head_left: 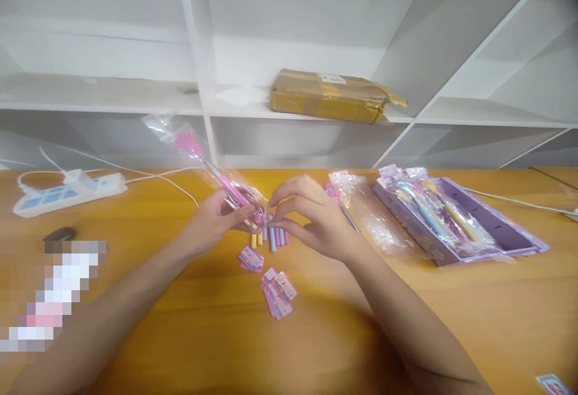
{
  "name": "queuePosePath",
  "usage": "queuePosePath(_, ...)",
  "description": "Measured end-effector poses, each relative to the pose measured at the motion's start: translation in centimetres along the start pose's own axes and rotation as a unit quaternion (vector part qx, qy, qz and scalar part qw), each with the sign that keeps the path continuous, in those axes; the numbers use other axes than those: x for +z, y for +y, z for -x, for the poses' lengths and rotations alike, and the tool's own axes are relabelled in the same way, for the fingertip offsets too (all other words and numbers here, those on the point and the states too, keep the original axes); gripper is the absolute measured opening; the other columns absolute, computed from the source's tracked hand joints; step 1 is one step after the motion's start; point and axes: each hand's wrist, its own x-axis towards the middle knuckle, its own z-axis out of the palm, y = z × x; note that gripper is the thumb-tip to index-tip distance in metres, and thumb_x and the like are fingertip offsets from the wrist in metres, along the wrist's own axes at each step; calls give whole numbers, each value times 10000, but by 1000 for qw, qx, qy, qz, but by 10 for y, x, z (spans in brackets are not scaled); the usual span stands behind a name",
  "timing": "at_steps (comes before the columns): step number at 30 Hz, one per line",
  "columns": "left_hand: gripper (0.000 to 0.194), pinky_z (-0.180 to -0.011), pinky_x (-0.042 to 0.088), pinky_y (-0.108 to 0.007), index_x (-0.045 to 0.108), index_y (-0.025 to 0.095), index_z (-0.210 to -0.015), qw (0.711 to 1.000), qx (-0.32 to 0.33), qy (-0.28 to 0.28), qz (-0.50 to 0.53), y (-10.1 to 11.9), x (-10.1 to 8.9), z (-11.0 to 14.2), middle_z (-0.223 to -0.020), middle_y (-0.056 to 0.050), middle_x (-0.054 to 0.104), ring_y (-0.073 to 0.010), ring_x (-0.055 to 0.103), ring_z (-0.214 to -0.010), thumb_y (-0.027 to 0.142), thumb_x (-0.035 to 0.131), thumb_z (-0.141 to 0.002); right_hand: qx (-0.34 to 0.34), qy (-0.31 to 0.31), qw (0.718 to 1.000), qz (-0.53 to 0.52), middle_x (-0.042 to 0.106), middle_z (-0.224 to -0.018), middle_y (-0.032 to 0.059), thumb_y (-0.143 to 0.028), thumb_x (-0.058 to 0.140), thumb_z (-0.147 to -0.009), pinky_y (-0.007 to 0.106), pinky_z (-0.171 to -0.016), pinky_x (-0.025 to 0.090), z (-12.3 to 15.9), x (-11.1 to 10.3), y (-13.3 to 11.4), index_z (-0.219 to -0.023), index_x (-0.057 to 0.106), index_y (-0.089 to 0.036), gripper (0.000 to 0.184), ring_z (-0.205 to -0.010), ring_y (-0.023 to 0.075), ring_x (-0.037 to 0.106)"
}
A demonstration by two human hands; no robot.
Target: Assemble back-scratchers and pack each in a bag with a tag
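Note:
My left hand (226, 214) is closed round a clear plastic bag (160, 127) with a pink back scratcher (232, 190) in it, tilted so its pink head points up and left. At the bag's lower end, the fingers of my right hand (302, 211) pinch the plastic edge; motion blurs them a little. Just beneath my hands lie several small tubes (273, 239) in yellow, blue, pink and purple, partly hidden. Closer to me, several pink printed cards (277, 292) overlap on the table, with a smaller stack of cards (251, 259) beside the tubes.
Right of my hands are more back scratchers (347, 217) and clear bags (379, 220). A purple box (510, 226) holds bagged items. At left lie a white power strip (72, 193) with cables and a dark object (61, 234). A taped carton (332, 97) sits on the shelf behind.

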Motion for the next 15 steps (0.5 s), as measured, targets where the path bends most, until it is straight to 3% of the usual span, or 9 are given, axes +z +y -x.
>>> queuePosePath(3, 312, -750, 676, -341, 744, 173, -1008, 999, 2, -37, -17, -7, 1, 1, -973, -85, 761, -224, 763, -860, 398, 886, -846, 8, -9, 1000, -21, 749, -1021, 33, -262, 694, -1035, 447, -1000, 518, -3, 3, -4, -1013, 676, -265, 29, -1049, 227, 666)
queuePosePath(9, 422, -767, 672, -393, 773, 200, -1124, 994, -11, -108, 25, -21, -1, 2, -1053, -123, 766, -249, 762, -852, 581, 732, -946, 69, -7, 997, -35, 757, -968, 40, -328, 684, -1045, 431, -930, 535, -3, 5, -4, -1044, 692, -258, 71, -972, 232, 670)
queuePosePath(12, 321, -737, 640, -334, 757, 210, -1075, 992, 10, -117, -37, -20, 2, 3, -1042, -98, 770, -243, 752, -894, 430, 862, -866, 89, 4, 995, -47, 764, -986, 46, -351, 700, -1037, 419, -908, 546, -3, 6, -5, -1106, 698, -258, 115, -994, 236, 672)
queuePosePath(15, 254, -731, 613, -315, 759, 204, -1041, 991, 22, -107, -75, -18, 7, 4, -1015, -86, 763, -238, 736, -910, 362, 860, -870, 100, 5, 994, -49, 762, -1014, 46, -353, 717, -1028, 415, -906, 548, -3, 8, -6, -1133, 695, -263, 140, -1003, 236, 673)
